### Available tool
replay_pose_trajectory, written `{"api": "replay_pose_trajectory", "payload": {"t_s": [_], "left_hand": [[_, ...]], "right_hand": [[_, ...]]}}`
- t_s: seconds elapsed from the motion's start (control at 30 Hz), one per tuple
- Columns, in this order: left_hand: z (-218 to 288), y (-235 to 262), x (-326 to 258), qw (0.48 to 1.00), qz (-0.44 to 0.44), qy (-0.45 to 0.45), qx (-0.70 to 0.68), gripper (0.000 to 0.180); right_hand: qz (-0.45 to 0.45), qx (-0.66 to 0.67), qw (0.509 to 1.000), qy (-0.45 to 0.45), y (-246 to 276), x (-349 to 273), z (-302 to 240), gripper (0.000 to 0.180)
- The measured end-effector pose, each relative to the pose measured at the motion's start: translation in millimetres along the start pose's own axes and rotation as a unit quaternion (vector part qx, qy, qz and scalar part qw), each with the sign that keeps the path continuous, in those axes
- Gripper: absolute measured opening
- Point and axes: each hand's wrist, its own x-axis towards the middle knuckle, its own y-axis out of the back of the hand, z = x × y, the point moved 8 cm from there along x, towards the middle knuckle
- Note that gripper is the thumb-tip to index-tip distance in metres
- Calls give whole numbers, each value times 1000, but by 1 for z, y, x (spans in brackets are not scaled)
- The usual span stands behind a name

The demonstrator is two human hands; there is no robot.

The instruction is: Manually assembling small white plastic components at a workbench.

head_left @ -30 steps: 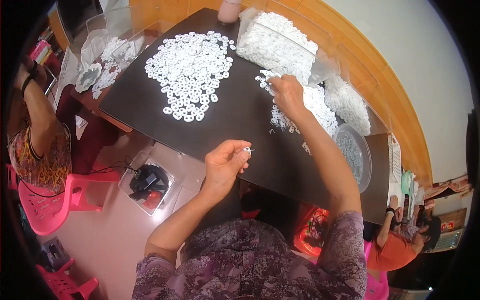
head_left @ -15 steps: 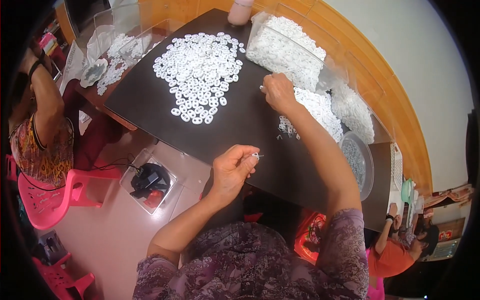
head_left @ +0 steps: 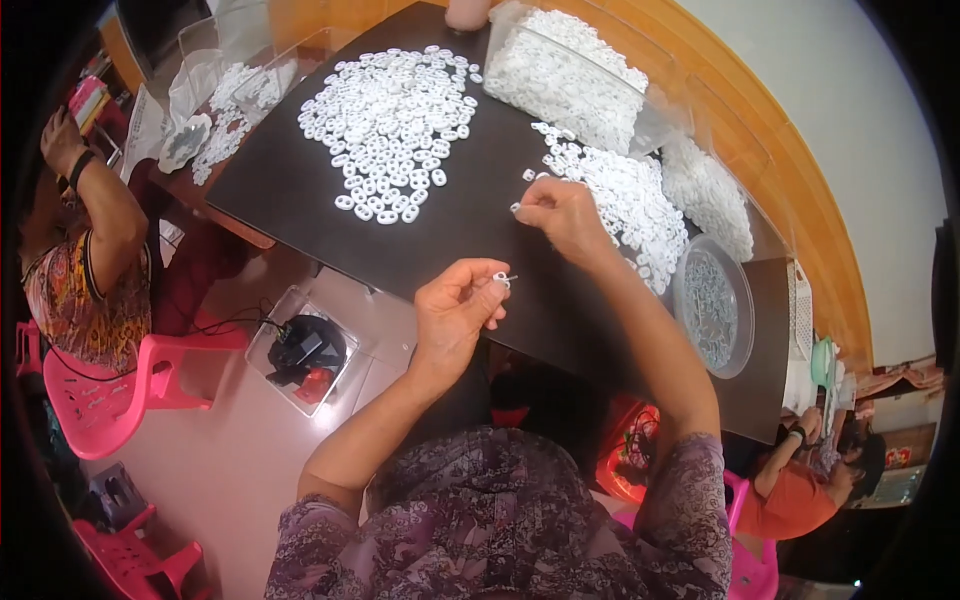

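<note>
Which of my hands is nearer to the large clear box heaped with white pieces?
Right. The right hand is apart from the clear box, on its near side; the left hand is farther off, more to the left.

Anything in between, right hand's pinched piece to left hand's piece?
Nothing visible. Between the small white piece in the right hand and the double-ringed piece in the left hand, only dark tabletop shows. The white heap lies off right.

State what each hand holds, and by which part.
Left hand: small white piece, by its body, thin pin sticking out. Right hand: another white piece, gripped part hidden.
</note>
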Motion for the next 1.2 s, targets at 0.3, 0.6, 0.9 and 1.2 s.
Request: {"api": "replay_pose_trajectory", "payload": {"t_s": [0.3,0.6,0.9,1.2], "left_hand": [[0,-2,-2,1000,-2,9,9,18],[1,1,0,1000,-7,18,-3,19],[1,1,-1,1000,-5,5,-1,19],[10,0,-4,999,21,-4,-37,19]], "right_hand": [[131,-251,953,106,32,12,3,12],[64,-373,912,160,17,39,-6,14],[17,-339,927,157,13,31,-2,11],[-82,279,951,-107,-3,-33,-21,12]]}}
